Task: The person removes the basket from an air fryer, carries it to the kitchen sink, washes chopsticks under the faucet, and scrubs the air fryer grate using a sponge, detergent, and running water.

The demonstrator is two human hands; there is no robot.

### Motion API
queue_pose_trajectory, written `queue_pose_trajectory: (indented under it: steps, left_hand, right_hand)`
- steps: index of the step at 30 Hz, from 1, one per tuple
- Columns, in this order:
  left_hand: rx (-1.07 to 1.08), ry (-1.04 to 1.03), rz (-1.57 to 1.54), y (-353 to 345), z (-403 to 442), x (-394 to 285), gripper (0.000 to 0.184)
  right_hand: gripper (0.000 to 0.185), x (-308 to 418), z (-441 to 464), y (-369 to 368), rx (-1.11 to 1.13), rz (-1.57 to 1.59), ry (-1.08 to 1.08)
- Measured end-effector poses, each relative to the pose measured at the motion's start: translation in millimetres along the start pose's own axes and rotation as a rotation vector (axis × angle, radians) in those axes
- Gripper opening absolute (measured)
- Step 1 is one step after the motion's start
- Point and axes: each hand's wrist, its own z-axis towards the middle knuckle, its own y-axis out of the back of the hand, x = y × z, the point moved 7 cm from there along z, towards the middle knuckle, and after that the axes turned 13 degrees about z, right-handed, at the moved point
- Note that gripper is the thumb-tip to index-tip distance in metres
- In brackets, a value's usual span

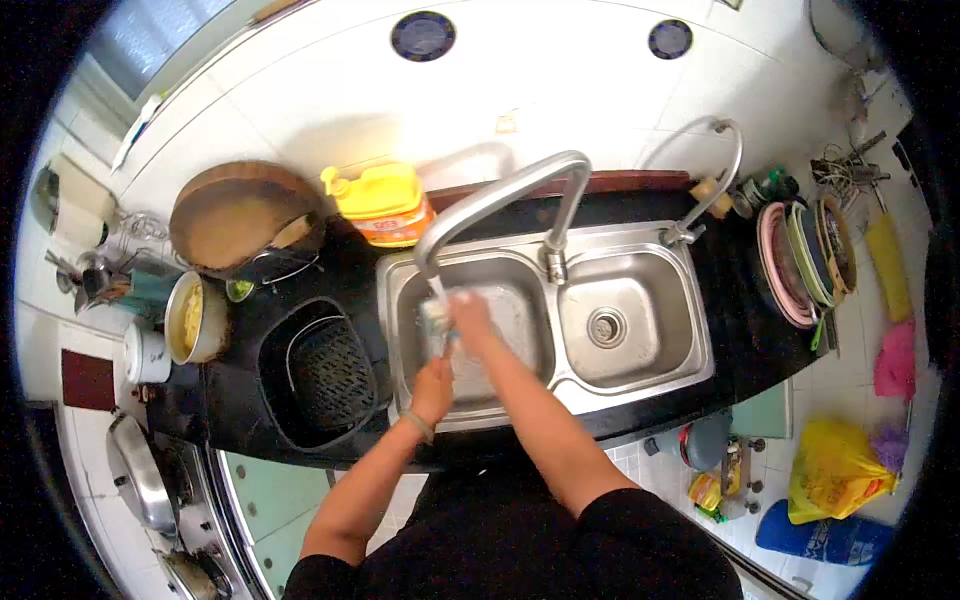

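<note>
Over the left basin (pixel 510 345) of the steel double sink, my left hand (pixel 433 390) is closed round the handle of a slim utensil with a whitish-blue upper part (pixel 435 318); its exact kind is too blurred to tell. My right hand (pixel 470 315) is at that upper part, its fingers smeared by motion. Both hands are under the spout of the tall curved tap (pixel 500 195), and a pale stream seems to run down from it.
A black air-fryer basket (pixel 330 375) stands left of the sink. Behind it are a yellow pump bottle (pixel 380 205) and a round wooden board (pixel 240 215). A pot with yellow food (pixel 195 318) is further left. Plates (pixel 785 265) stand upright right of the second basin (pixel 640 345).
</note>
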Motion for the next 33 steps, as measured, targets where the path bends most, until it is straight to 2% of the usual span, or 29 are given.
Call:
queue_pose_trajectory:
  steps: [1, 2, 3, 4, 5, 6, 7, 8, 9, 10, 11, 13, 14, 15, 17, 19, 21, 23, 25, 27, 28, 31, 32, 33]
  left_hand:
    - [-0.009, 0.007, 0.007, 11, -6, -5, 0.025]
    - [0.108, 0.171, -0.065, 17, -13, -12, 0.026]
    - [0.222, 0.331, -0.142, 18, -20, -14, 0.026]
    - [0.211, 0.334, -0.143, 24, -23, -17, 0.026]
    - [0.232, 0.370, -0.279, 24, -30, -18, 0.027]
    - [0.249, 0.403, -0.420, 23, -34, -19, 0.028]
    - [0.230, 0.406, -0.432, 19, -32, -15, 0.028]
    - [0.289, 0.412, -0.473, 7, -30, -8, 0.029]
    - [0.343, 0.418, -0.514, -1, -27, -4, 0.031]
    - [0.436, 0.517, -0.635, 20, -18, -25, 0.031]
    - [0.404, 0.522, -0.645, 13, -4, -18, 0.031]
    - [0.160, 0.304, -0.474, 9, 30, -7, 0.029]
    - [0.159, 0.299, -0.484, 19, 39, -13, 0.029]
    - [0.106, 0.210, -0.485, 34, 48, -25, 0.026]
    - [0.058, 0.111, -0.482, 75, 58, -51, 0.023]
    - [0.347, 0.326, -0.944, 86, 58, -67, 0.021]
    - [0.362, 0.262, -1.045, 83, 64, -71, 0.022]
    - [0.264, 0.211, -1.171, 87, 75, -78, 0.026]
    - [0.277, 0.212, -1.189, 84, 84, -80, 0.029]
    - [0.233, 0.219, -1.223, 86, 93, -82, 0.027]
    - [0.161, 0.202, -1.143, 84, 98, -76, 0.021]
    - [0.184, 0.233, -1.001, 74, 109, -60, 0.015]
    - [0.136, 0.397, -0.920, 70, 114, -53, 0.019]
    - [0.138, 0.398, -0.919, 62, 121, -46, 0.019]
  right_hand:
    - [0.026, 13, 6, 2, -0.088, 0.240, -0.102]
    - [0.029, 18, 12, 12, -0.256, 0.174, -0.072]
    - [0.030, 7, 32, 25, -0.251, 0.111, -0.038]
    - [0.031, -4, 49, 40, -0.245, 0.046, -0.002]
    - [0.031, 12, 37, 39, -0.238, 0.039, -0.002]
    - [0.031, 27, 24, 33, -0.140, -0.045, -0.023]
    - [0.032, 40, 14, 24, -0.037, -0.135, -0.041]
    - [0.027, 35, 3, 16, 0.072, -0.050, -0.078]
    - [0.028, 43, -11, 14, 0.022, 0.090, -0.065]
    - [0.026, 51, -22, 9, -0.018, 0.039, -0.042]
    - [0.025, 57, -30, 5, -0.062, -0.008, -0.019]
    - [0.026, 63, -40, -6, -0.108, -0.020, -0.016]
    - [0.027, 64, -44, -3, -0.177, -0.019, -0.017]
    - [0.027, 68, -42, 8, -0.183, -0.030, -0.016]
    - [0.032, 76, -32, 37, -0.196, 0.289, -0.035]
    - [0.036, 87, -36, 57, -0.193, 0.224, -0.021]
    - [0.034, 86, -46, 68, -0.155, 0.193, -0.048]
    - [0.034, 88, -57, 75, -0.165, 0.228, -0.045]
    - [0.031, 75, -63, 84, -0.128, 0.268, -0.134]
    - [0.030, 63, -66, 93, -0.091, 0.271, -0.133]
    - [0.029, 63, -70, 96, -0.131, 0.249, -0.129]
    - [0.026, 65, -77, 98, -0.149, 0.248, -0.113]
    - [0.026, 64, -79, 97, -0.139, 0.253, -0.141]
    - [0.025, 63, -81, 97, -0.132, 0.259, -0.170]
